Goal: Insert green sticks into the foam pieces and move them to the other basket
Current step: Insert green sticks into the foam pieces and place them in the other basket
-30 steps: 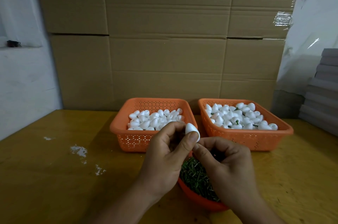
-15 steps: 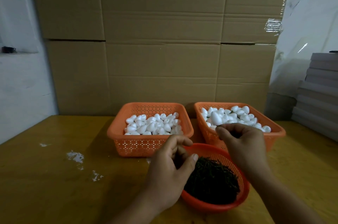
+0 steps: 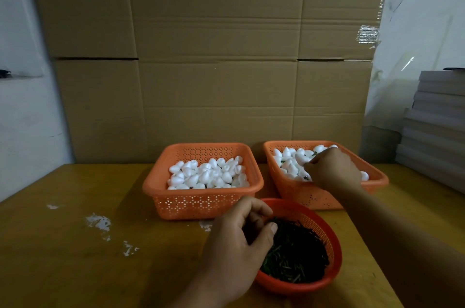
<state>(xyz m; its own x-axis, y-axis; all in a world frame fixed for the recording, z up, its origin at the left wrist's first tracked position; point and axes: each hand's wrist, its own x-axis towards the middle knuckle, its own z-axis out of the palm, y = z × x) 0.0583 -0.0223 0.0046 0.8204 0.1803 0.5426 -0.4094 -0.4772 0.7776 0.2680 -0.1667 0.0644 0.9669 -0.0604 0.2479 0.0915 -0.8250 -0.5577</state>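
**Entry: drop-off at the right basket, stick pick under way**

- Right basket: your right hand is over its foam pieces, fingers curled downward among them. Whether they pinch a finished piece or have let it go, you cannot tell; the fingertips are hidden. Flecks of green show between the pieces here, so this reads as the receiving basket.
- Left basket: plain white foam pieces, none with a stick visible. This is your supply.
- Round basket, nearest you on the bench: a heap of green sticks. Your left hand is at its near-left rim, fingers curled in, thumb tip on the sticks. Whether a stick is already pinched cannot be told.

Step in hand, by judgement: one piece delivered or nearly so, next stick being fetched.

Next move calls for: a single stick separated from the heap, a fresh piece taken from the left basket, and the stick pushed straight into it.
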